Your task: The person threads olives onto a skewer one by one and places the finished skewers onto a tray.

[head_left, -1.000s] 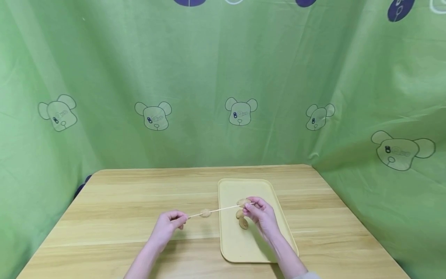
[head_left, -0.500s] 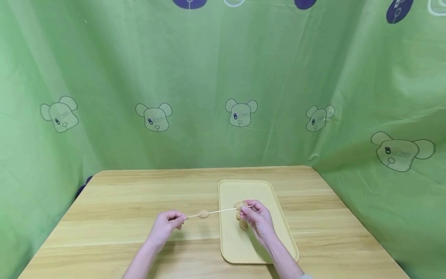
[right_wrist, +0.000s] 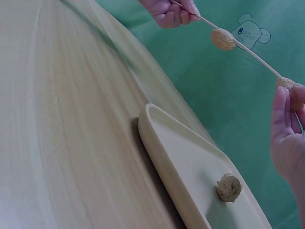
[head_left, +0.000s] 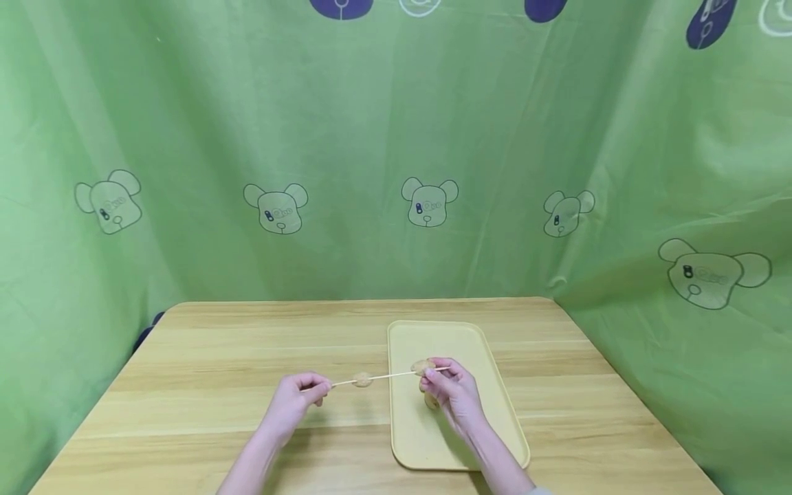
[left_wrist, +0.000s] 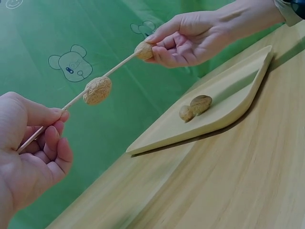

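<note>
My left hand [head_left: 297,401] pinches one end of a thin wooden skewer [left_wrist: 121,64] between thumb and fingers. The skewer runs nearly level toward my right hand [head_left: 456,393]. A tan, wrinkled food ball [left_wrist: 98,90] is threaded on it, a short way from my left fingers. Farther along, a second wrinkled ball [head_left: 423,367] sits on the skewer, held by my right thumb and fingers. A bit of the skewer's tip shows beyond it in the head view. Both balls hang above the surface; my right fingers partly cover the second one.
Below my right hand lies a pale yellow tray [head_left: 427,440] with a low rim. A brown, lumpy piece [left_wrist: 201,103] and a smaller tan lump [left_wrist: 186,113] rest on it. The wooden table [head_left: 247,344] is backed by a green curtain [head_left: 353,124].
My right hand has shifted left and slightly down, bringing the second ball a little closer to the first along the skewer. The left hand has barely moved.
</note>
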{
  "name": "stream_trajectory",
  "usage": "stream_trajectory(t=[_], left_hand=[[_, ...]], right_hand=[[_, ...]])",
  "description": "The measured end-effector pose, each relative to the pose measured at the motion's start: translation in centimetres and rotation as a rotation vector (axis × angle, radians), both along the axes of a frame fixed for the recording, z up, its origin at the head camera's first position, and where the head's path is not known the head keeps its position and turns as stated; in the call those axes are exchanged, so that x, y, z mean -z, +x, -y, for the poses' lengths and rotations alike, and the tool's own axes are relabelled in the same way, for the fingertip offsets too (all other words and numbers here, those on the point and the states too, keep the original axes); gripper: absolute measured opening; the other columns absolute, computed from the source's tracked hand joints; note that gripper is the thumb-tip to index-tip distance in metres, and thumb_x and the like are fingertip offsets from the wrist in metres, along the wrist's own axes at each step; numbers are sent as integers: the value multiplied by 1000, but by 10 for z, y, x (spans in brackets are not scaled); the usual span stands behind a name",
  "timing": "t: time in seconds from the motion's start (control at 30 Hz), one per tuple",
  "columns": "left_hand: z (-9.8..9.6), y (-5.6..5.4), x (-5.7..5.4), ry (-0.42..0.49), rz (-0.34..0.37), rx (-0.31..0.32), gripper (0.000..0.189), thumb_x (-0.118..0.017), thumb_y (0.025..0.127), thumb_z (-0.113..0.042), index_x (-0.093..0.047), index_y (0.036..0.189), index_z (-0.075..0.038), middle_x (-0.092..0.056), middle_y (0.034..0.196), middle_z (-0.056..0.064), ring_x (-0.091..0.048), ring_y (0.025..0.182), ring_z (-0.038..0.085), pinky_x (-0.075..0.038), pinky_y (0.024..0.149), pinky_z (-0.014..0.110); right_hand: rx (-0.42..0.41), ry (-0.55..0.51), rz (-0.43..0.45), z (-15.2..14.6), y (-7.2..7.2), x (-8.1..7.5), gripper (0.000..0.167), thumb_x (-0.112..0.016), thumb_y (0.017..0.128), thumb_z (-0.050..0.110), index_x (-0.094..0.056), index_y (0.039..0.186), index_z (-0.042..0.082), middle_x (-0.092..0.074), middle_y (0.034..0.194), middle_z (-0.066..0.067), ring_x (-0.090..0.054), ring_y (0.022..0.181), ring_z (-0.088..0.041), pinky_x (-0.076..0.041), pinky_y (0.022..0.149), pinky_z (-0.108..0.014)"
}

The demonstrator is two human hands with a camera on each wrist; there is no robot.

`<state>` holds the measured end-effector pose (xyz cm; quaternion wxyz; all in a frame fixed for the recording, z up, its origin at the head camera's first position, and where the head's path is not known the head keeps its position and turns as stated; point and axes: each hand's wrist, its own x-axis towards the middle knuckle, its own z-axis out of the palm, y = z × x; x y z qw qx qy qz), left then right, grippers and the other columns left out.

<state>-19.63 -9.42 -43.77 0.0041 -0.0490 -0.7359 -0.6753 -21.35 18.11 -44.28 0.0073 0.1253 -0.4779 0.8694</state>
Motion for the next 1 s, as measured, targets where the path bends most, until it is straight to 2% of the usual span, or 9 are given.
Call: stream_trajectory(t=[0.3,0.53,1.0], left_hand=[[-1,2,-3,-6,-6,-8,15,-63,82,-2,-64,89,11,-54,65,4,-50,63,13,-41,63,28],[-1,-2,1,-13,-11,2,17,-62,81,-2,-63,90,13,-55,65,5,-50,62,13,-41,63,30],[1,-3,1,-21,-4,5,16,-63,81,-2,-63,89,12,-55,64,6,-50,61,13,-40,63,30]], right_hand=[[-16,-17,37,4,-1,0,23,-53,82,-14,-63,92,5,-65,82,-4,-63,70,-11,-52,65,-20],[-7,8,47,7,-3,0,20,-55,82,-11,-62,91,5,-64,82,-4,-63,70,-12,-52,66,-21],[-34,-27,113,13,-3,2,20,-54,82,-13,-59,93,4,-66,80,-5,-64,69,-12,-53,66,-21]])
